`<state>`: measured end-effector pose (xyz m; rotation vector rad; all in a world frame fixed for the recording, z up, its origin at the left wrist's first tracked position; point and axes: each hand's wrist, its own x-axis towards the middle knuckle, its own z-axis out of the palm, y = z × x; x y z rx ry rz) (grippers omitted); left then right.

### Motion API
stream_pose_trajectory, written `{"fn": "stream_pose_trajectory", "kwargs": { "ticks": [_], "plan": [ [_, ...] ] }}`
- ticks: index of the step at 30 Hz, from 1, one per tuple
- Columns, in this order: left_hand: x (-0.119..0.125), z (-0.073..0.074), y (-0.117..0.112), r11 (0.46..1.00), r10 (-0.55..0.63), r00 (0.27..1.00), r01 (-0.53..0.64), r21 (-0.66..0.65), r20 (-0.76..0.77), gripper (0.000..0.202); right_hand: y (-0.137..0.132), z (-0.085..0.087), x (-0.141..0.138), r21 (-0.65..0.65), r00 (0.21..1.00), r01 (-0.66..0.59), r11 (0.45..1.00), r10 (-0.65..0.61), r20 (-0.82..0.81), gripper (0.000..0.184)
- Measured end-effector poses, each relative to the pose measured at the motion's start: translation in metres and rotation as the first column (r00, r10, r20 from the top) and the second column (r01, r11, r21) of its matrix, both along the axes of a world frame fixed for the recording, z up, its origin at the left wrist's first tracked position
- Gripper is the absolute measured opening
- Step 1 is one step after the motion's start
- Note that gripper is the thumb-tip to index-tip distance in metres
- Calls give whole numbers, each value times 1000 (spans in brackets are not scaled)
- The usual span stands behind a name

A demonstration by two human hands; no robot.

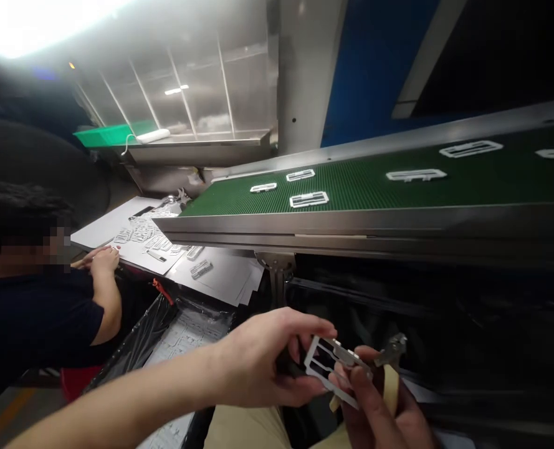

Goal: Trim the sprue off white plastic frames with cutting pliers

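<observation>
Matt white plastic frame in hand.
Green ribbed conveyor belt, brushed-metal rail, glossy black bag, grey card sheets.

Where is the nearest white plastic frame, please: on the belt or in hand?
In hand: the left hand and right hand grip the white plastic frame between them.

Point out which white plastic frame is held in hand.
The white frame at the bottom, pinched between the left hand and right hand; the others lie flat on the green belt or grey sheets.
</observation>
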<state>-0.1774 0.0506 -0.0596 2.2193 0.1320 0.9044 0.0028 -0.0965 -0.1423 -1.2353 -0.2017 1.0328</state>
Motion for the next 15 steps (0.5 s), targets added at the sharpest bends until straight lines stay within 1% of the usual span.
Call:
{"fn": "stream_pose_trajectory", "kwargs": {
  "ticks": [1,2,3,4,5,6,7,9,10,12,13,14,15],
  "plan": [
    [1,-13,-11,985,29,999,-24,-171,24,82,-4,-1,-4,15,999,-2,1000,3,-43,65],
    [3,-25,-21,947,42,999,-30,-321,31,85,-8,-3,-10,33,997,-5,999,8,-78,62],
    [5,-34,-29,899,35,999,-16,-438,34,86,-12,-5,-15,48,995,-11,999,16,-98,61],
    [7,-42,-37,855,13,999,8,-519,37,84,-15,-8,-21,55,994,-27,998,32,-100,60],
    [9,-49,-43,821,-8,999,29,-570,40,81,-17,-12,-26,55,994,-54,997,59,-96,61],
    [10,-54,-48,803,-18,999,45,-595,52,79,-19,-15,-30,52,992,-82,995,87,-89,61],
    [11,-57,-51,796,-13,998,50,-603,65,79,-20,-19,-34,46,990,-114,992,117,-79,62],
    [13,-61,-54,805,29,997,16,-593,66,77,-22,-29,-37,18,986,-165,986,165,-35,62],
    [13,-62,-54,813,61,996,-15,-582,60,75,-22,-34,-37,1,986,-167,986,167,5,61],
    [15,-64,-56,823,147,988,-96,-560,46,70,-24,-42,-34,-29,984,-122,992,125,129,58],
    [16,-65,-58,814,196,980,-141,-564,38,67,-25,-45,-32,-33,974,-91,995,96,204,56],
    [18,-68,-61,788,234,972,-173,-592,28,64,-26,-46,-30,-31,956,-65,997,71,283,54],
    [20,-70,-64,739,256,967,-185,-648,15,61,-28,-47,-28,-22,930,-50,999,54,364,51]
  ]
}}
